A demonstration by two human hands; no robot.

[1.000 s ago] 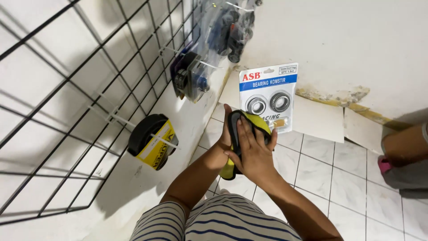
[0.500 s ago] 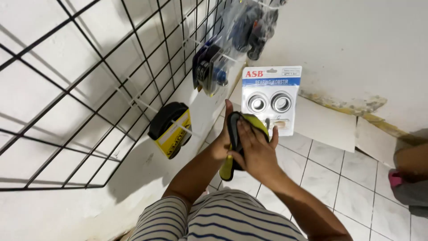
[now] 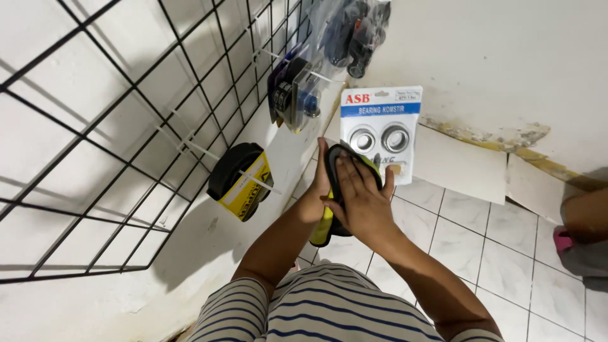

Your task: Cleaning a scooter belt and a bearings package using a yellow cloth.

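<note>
Both hands closed around a black-and-yellow packaged part (image 3: 329,218), held over the tiled floor (image 3: 481,234). Left hand (image 3: 315,196) gripping from beneath, fingers clamped on its edge; right hand (image 3: 362,199) laid flat over the top, fingers together. Just behind, a blue-and-white blister card (image 3: 380,130) with two metal rings. At left, a similar black-and-yellow pack (image 3: 240,180) hanging from a wire grid rack (image 3: 126,126).

My right hand (image 3: 361,202) covers most of the black and yellow packaged part (image 3: 324,229), so I cannot tell its shape. The clear plastic bags of dark parts (image 3: 354,28) and another person's arm (image 3: 586,218) are cut by the edges.
</note>
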